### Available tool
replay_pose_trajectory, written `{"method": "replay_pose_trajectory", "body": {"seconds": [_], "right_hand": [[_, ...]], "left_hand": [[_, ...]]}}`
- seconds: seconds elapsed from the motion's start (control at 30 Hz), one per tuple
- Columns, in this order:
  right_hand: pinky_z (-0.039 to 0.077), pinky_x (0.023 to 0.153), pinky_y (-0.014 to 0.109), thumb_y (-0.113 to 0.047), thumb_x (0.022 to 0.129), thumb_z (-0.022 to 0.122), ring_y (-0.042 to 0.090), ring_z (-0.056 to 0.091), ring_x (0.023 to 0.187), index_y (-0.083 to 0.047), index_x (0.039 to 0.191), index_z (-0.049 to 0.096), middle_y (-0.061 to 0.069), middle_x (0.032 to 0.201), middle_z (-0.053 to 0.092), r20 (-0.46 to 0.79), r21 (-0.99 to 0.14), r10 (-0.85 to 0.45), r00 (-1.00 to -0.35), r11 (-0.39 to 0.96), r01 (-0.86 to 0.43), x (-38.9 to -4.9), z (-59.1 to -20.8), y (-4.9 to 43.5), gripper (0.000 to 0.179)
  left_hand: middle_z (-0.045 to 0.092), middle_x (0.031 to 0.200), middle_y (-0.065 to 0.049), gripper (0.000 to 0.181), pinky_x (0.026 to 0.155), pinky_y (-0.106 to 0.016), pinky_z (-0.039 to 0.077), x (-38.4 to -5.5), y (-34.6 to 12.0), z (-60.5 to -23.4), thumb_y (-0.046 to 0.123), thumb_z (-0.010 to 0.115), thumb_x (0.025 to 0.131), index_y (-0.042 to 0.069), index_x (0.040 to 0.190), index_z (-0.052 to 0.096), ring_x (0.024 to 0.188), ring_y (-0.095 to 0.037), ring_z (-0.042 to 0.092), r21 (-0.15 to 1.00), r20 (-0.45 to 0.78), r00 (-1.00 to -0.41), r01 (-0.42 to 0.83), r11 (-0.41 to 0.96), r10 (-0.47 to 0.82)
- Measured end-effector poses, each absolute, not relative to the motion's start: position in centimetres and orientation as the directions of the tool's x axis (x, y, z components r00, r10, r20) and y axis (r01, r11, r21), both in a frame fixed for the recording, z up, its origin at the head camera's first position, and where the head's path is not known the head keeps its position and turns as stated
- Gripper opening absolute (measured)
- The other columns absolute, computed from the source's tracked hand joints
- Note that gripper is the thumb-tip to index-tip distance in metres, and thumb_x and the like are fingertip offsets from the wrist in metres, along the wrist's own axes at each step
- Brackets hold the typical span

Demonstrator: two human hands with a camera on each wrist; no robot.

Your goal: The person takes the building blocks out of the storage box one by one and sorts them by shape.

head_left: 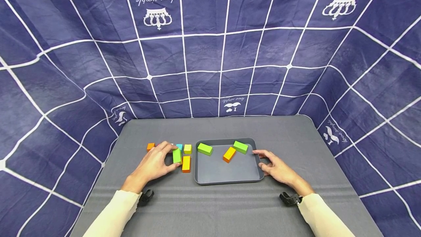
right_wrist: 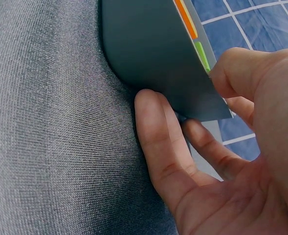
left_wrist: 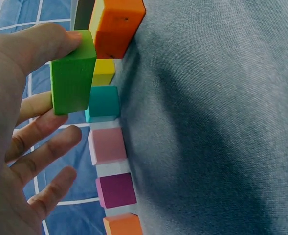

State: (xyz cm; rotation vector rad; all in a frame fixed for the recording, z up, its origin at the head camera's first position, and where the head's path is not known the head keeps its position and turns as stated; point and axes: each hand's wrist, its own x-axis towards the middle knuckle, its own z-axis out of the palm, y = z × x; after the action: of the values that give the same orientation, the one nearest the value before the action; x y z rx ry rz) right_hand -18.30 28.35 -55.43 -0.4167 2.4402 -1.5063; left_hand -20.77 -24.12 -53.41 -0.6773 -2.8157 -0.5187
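My left hand [head_left: 159,158] pinches a bright green block [head_left: 177,155] between thumb and fingers, left of the grey tray [head_left: 227,181]. In the left wrist view the green block [left_wrist: 73,78] hangs from the thumb and index finger, while the other fingers spread loosely. At the tray's right side, my right hand [head_left: 274,167] holds the edge. The right wrist view has one digit at the rim and other fingertips low against the tray's outer wall [right_wrist: 148,54]. Inside the tray lie two green blocks [head_left: 205,149] [head_left: 241,147] and an orange-yellow block [head_left: 229,154].
Left of the tray stand an orange-yellow block [head_left: 186,164], a yellow block [head_left: 188,149] and a teal block [head_left: 179,146]. Pink [left_wrist: 108,146], purple [left_wrist: 116,190] and orange [left_wrist: 123,225] blocks continue the row. A blue gridded curtain [head_left: 204,54] surrounds the grey table [head_left: 217,211].
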Motion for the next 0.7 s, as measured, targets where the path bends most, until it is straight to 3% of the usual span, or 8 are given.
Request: {"method": "replay_pose_trajectory", "body": {"seconds": [0.23,0.5,0.7], "right_hand": [[0.065,0.075,0.027,0.000,0.111,0.071,0.013,0.071,0.079,-0.002,0.166,0.057,0.037,0.159,0.056,-0.051,-0.900,-0.365,-0.929,0.421,-0.116,-18.28,-55.34,28.35,0.057],[0.065,0.076,0.027,-0.001,0.111,0.071,0.016,0.072,0.082,-0.004,0.167,0.056,0.037,0.162,0.055,-0.068,-0.898,-0.362,-0.930,0.429,-0.101,-18.30,-55.37,28.39,0.058],[0.065,0.075,0.027,-0.001,0.111,0.071,0.014,0.071,0.080,-0.004,0.167,0.056,0.037,0.161,0.056,-0.066,-0.893,-0.363,-0.929,0.436,-0.107,-18.33,-55.36,28.39,0.058]], "left_hand": [[0.076,0.126,-0.004,0.061,0.104,-0.058,0.061,-20.59,-24.37,-53.80,0.039,0.103,0.086,0.015,0.137,0.079,0.111,-0.022,0.077,0.276,0.249,-0.879,0.467,0.840,0.407],[0.076,0.140,-0.009,0.063,0.108,-0.061,0.061,-20.54,-24.46,-54.19,0.036,0.102,0.087,0.013,0.140,0.078,0.125,-0.030,0.077,0.284,0.213,-0.889,0.453,0.845,0.406],[0.075,0.142,-0.009,0.063,0.107,-0.061,0.062,-20.65,-24.63,-54.44,0.036,0.101,0.088,0.013,0.141,0.078,0.125,-0.028,0.078,0.274,0.197,-0.887,0.458,0.846,0.417]]}}
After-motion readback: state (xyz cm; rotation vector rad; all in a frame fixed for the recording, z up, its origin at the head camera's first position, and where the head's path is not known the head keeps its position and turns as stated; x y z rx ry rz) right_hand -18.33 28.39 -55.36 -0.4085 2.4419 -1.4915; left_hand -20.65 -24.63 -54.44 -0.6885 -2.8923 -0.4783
